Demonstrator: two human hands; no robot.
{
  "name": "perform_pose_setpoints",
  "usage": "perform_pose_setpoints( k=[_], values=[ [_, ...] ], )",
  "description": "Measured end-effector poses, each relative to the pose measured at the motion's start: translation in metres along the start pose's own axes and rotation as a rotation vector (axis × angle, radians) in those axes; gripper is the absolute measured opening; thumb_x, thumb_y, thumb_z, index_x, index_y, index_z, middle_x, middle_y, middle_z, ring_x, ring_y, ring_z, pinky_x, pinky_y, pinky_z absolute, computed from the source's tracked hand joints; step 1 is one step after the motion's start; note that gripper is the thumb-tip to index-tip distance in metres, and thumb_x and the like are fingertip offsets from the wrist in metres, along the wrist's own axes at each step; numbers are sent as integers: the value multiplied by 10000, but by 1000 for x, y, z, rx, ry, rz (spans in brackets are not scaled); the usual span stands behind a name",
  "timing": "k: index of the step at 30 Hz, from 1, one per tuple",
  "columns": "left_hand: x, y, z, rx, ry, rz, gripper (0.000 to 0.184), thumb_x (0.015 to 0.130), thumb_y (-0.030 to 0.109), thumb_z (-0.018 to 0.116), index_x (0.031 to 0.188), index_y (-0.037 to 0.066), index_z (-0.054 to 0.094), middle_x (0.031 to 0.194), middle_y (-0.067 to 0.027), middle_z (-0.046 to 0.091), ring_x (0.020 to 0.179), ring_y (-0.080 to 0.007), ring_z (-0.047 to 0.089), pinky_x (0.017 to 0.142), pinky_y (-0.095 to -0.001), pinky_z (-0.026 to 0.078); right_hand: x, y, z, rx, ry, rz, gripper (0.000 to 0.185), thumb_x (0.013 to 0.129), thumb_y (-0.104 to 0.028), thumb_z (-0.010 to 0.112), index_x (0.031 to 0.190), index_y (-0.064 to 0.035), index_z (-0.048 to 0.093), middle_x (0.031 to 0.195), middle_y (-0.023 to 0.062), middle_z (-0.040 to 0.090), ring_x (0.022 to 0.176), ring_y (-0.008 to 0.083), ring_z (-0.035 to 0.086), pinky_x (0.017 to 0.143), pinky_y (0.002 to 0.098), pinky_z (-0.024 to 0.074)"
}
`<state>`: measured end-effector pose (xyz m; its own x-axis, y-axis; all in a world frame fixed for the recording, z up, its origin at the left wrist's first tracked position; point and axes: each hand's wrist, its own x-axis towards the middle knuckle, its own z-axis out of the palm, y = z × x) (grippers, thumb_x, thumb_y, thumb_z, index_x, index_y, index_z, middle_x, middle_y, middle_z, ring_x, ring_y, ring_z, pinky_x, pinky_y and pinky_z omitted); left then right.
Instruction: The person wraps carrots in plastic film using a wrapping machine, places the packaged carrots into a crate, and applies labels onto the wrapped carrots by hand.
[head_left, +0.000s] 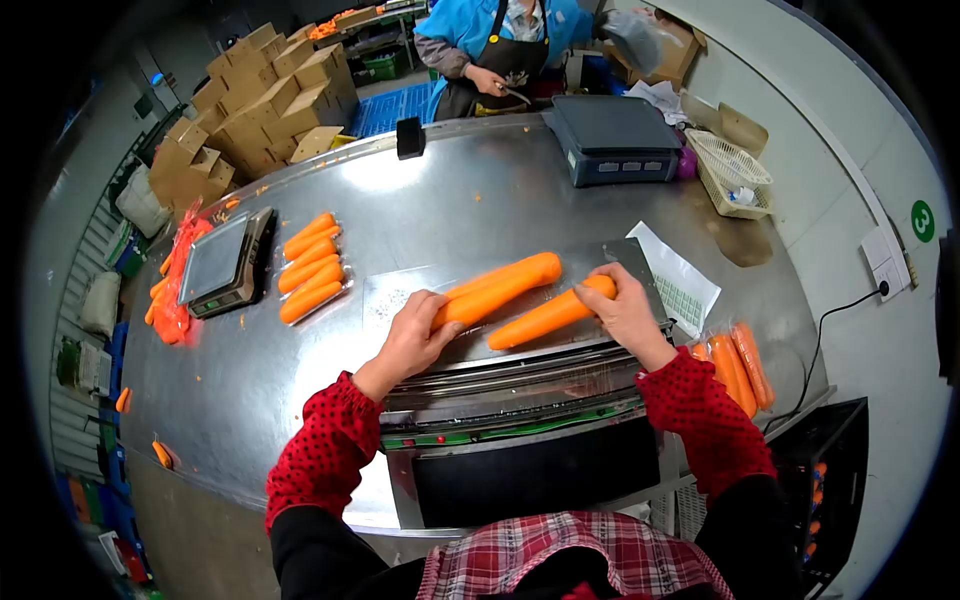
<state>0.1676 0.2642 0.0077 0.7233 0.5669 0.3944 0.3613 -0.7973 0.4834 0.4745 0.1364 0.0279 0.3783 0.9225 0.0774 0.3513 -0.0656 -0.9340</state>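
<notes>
My left hand is closed around the near ends of a pair of carrots lying side by side. My right hand grips the upper end of another carrot, which slants down to the left. All these carrots are over a dark flat plate behind a wrapping machine with rollers and a black front panel. Left of my left hand lies a row of film-wrapped carrots on the metal table. More wrapped carrots lie to the right of my right hand.
On the steel table stand a small scale, a larger grey scale and a white basket. A printed sheet lies at right. Opposite, a person in blue holds something. Cardboard boxes are piled behind.
</notes>
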Motion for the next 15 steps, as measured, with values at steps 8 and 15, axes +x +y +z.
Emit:
perform_pose_setpoints(
  k=[8,15],
  values=[
    [-1,-7,-10,36,136,57,397,793,133,740,1120,-13,568,1007,-155,572,899,-338,566,748,-393,489,16,-1,41,-387,-48,-310,503,793,-405,744,1126,-51,613,1011,148,590,929,275,602,802,373,490],
    [-6,-7,-7,85,113,-75,415,805,218,736,1155,41,600,1198,-174,542,1084,-343,535,940,-417,431,40,-8,30,-478,-51,-376,475,845,-411,658,1195,-95,601,1145,128,537,1051,322,560,914,412,446]
  ],
)
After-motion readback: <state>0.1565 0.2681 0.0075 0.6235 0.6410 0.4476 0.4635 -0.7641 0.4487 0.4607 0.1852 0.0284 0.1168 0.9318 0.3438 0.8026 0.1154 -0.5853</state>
